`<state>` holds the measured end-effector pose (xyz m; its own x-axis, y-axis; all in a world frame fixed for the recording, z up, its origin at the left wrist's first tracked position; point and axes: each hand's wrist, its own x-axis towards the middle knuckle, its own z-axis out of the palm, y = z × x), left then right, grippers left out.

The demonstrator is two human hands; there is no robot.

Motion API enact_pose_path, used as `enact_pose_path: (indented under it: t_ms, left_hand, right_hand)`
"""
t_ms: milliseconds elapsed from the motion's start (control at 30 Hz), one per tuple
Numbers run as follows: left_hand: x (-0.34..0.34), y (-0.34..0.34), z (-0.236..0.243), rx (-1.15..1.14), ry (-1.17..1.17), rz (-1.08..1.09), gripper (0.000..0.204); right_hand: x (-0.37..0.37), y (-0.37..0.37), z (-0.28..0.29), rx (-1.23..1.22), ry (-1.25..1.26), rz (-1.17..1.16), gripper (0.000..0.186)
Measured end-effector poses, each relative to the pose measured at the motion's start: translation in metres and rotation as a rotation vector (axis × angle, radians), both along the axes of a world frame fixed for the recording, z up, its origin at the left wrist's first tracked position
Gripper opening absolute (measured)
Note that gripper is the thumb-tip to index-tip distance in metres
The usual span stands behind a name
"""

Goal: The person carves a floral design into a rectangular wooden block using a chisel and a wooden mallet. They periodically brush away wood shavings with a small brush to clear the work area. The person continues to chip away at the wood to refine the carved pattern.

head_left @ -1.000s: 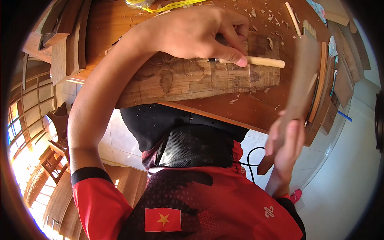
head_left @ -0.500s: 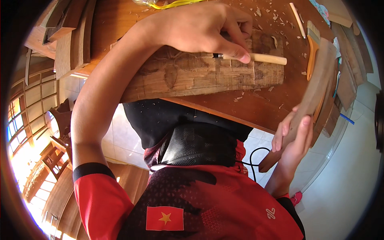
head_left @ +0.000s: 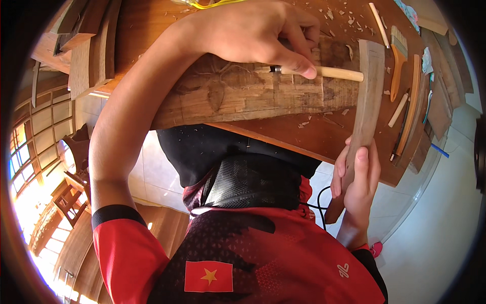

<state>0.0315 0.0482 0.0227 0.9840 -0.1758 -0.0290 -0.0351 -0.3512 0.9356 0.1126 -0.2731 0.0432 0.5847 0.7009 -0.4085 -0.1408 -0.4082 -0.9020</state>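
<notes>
My left hand [head_left: 258, 38] is closed around a carving chisel [head_left: 341, 74] with a pale round wooden handle and a dark metal collar. The chisel lies low across a carved wooden board [head_left: 243, 101], its blade end toward the left; the cutting tip is hard to make out. My right hand [head_left: 362, 175] grips a flat wooden bar [head_left: 370, 86] near its lower part. The bar's upper part stands at the butt end of the chisel handle, touching or nearly touching it. Grooves and a leaf-like outline show on the board's face, partly under my left forearm.
Right of the bar lie a paintbrush [head_left: 398, 66], a pale wooden stick [head_left: 379, 25] and several slim tools [head_left: 400, 109]. Wood shavings [head_left: 350, 20] dot the brown table [head_left: 283, 137]. Planks [head_left: 93, 55] are stacked at the far left. A black cable [head_left: 320, 197] hangs below the table edge.
My right hand has swung the wooden bar leftward, from beside the paintbrush to the end of the chisel handle. My left hand and the chisel have hardly moved.
</notes>
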Motion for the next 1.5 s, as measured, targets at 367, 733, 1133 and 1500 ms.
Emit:
enact_pose_path:
  t_ms: [367,733,1133,1500]
  left_hand:
    - [0.001,0.004,-0.008,0.102,-0.056,-0.025,0.031]
    - [-0.002,0.015,-0.012,-0.019,0.016,-0.069,0.031]
    - [-0.016,0.01,0.003,-0.079,-0.106,0.04,0.027]
    - [-0.005,0.003,0.005,0.14,-0.017,0.0,0.031]
  right_hand:
    - [0.012,0.009,0.006,0.147,-0.038,-0.163,0.04]
    - [0.019,0.014,0.018,0.107,-0.011,-0.027,0.042]
    - [0.011,0.023,0.016,0.173,-0.013,-0.075,0.044]
    - [0.004,0.015,0.011,0.038,-0.043,0.05,0.041]
